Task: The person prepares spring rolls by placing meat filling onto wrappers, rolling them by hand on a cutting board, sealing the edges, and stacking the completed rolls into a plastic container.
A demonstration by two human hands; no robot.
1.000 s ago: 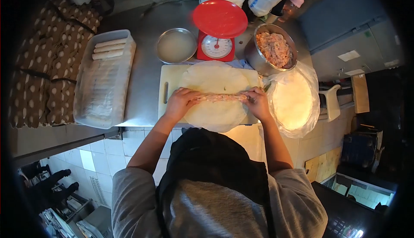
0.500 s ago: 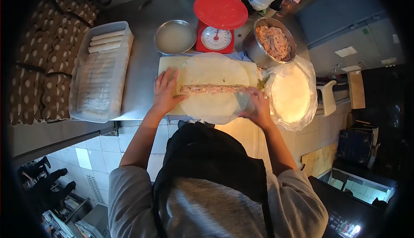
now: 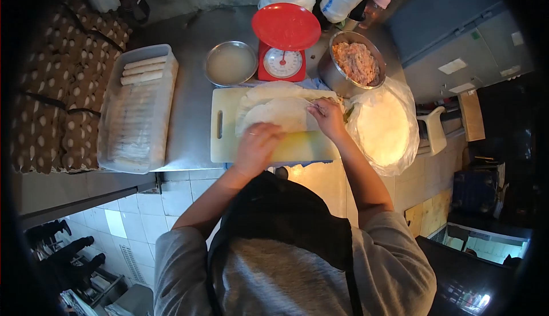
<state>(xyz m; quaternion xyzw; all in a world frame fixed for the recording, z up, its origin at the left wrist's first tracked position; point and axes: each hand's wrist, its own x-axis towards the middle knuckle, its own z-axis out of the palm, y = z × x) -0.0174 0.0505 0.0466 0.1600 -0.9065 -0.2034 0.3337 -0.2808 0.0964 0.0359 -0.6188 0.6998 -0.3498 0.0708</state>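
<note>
A thin, round pale wrapper (image 3: 283, 112) lies on the cutting board (image 3: 226, 98), its near side folded up over the middle. The filling strip is hidden under the fold. My left hand (image 3: 258, 149), blurred, has its fingers stretched across the wrapper's near left part. At the wrapper's right end, my right hand (image 3: 329, 117) pinches its edge between thumb and fingers. Close to my right wrist, a stack of round wrappers (image 3: 382, 130) sits in a clear plastic bag.
A steel pot of orange-pink filling (image 3: 357, 64) stands behind the bag. Beyond the board are a red scale (image 3: 283, 64) and a metal bowl of cloudy liquid (image 3: 230, 64). To the left, a plastic tub (image 3: 163, 110) holds pale rolls beside stacked egg trays (image 3: 51, 110).
The wrapper's near side has been folded over the filling strip. My left hand has moved right and nearer me; my right hand has shifted slightly away and left along the wrapper's end.
</note>
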